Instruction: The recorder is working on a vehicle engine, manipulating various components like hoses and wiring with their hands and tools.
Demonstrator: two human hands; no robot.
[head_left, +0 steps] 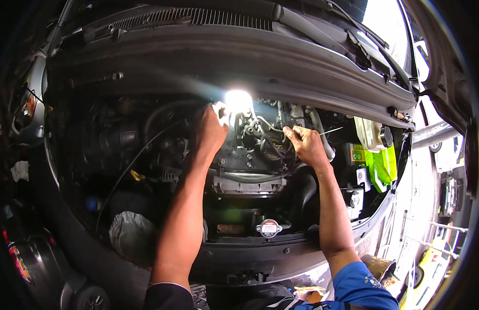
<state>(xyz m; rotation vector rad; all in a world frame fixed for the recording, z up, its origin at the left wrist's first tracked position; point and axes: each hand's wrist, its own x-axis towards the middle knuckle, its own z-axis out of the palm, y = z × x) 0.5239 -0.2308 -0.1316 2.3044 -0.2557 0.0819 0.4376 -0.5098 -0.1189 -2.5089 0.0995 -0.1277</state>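
My left hand reaches into a car's engine bay, its fingers closed beside a glaring lit lamp. Glare hides what those fingers hold. To the right, my right hand pinches a thin, pale wire-like strand between thumb and fingers. One end of the strand sticks out past the knuckles, and a pale curved length runs from the thumb side toward the lit middle. Beneath both hands lies the dark engine, with hoses and metal fittings around it.
A radiator cap sits at the front. A ribbed hose crosses the engine. Right of my arm are a battery, a bright green bag and a whitish reservoir. A thin dark cable curves along the left.
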